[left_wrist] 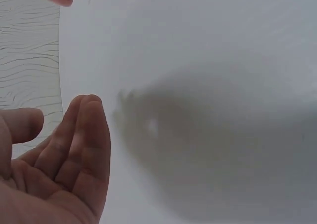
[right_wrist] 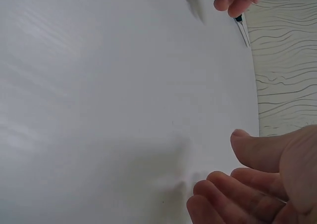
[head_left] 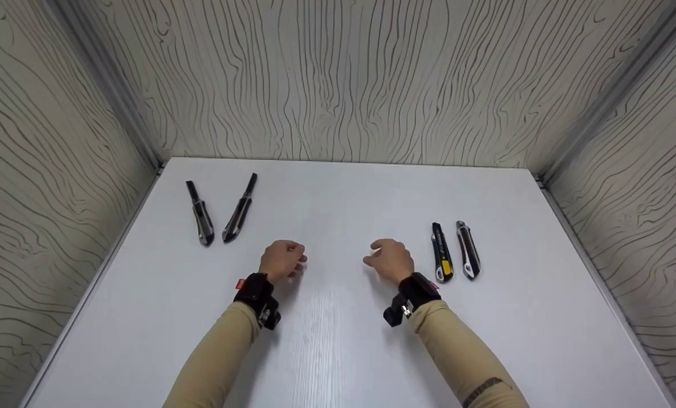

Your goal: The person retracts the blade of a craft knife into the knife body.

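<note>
Above the middle of the white table [head_left: 332,351], my left hand [head_left: 281,260] hovers with fingers loosely bent and nothing in it. Opposite it, palm facing inward, my right hand [head_left: 390,261] is likewise bare, its thumb apart from the fingers. Two dark box cutters, one at the far left [head_left: 202,218] and a slanted one [head_left: 239,215], lie beyond the left hand. Right of the right hand lie a black box cutter with a yellow slider [head_left: 441,252] and a silver-and-black box cutter [head_left: 468,249]. Neither hand touches a cutter.
A wood-grain patterned panel [head_left: 338,85] stands behind the table, with similar panels on the left [head_left: 49,170] and right [head_left: 643,198]. Grey metal posts mark the back corners. Each wrist wears a black camera strap.
</note>
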Motion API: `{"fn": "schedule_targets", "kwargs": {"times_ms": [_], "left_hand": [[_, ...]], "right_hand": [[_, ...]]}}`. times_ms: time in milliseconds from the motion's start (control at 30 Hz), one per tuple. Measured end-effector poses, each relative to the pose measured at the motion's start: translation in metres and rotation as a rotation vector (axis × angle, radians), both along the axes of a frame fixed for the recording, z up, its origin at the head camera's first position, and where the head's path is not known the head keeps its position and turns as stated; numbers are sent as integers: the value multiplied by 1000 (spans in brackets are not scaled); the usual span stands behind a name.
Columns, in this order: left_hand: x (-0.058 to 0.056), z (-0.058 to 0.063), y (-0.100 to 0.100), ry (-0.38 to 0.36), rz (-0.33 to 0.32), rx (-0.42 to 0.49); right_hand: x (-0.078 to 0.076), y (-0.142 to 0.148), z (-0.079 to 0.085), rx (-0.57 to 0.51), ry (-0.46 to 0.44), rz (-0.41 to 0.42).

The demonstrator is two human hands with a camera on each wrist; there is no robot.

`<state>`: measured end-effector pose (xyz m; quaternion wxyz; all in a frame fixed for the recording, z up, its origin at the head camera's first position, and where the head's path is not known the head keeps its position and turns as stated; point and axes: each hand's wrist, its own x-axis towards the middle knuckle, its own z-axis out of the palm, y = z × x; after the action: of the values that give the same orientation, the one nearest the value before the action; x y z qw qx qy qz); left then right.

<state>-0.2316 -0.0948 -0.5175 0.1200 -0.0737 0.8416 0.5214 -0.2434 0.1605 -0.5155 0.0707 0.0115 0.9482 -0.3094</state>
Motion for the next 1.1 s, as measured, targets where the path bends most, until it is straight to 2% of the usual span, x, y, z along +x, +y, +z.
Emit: {"fn": "schedule_targets", "kwargs": {"times_ms": [167, 400, 467, 567, 633, 767, 900, 1100], "left_hand": [[-20, 6, -28, 12, 11, -148], [-44, 28, -69, 25, 14, -334], [-50, 31, -81, 46, 20, -419], [-58, 31, -99, 69, 44, -529], [-63, 29, -108, 57, 73, -577], [-66, 26, -121, 1, 120, -612], [-68, 23, -125, -31, 121, -651], [-73, 14, -121, -12, 94, -708]], "right_hand": [[-2, -13, 0, 0, -13, 37], [-2, -28, 3, 6, -42, 105], [-3, -32, 5, 11, -49, 119], [-4, -36, 6, 16, -59, 133], [-4, -38, 7, 15, -62, 137], [-5, -41, 8, 7, -54, 151], [-5, -42, 6, 3, -43, 172], [-6, -40, 4, 2, -42, 181]]}}
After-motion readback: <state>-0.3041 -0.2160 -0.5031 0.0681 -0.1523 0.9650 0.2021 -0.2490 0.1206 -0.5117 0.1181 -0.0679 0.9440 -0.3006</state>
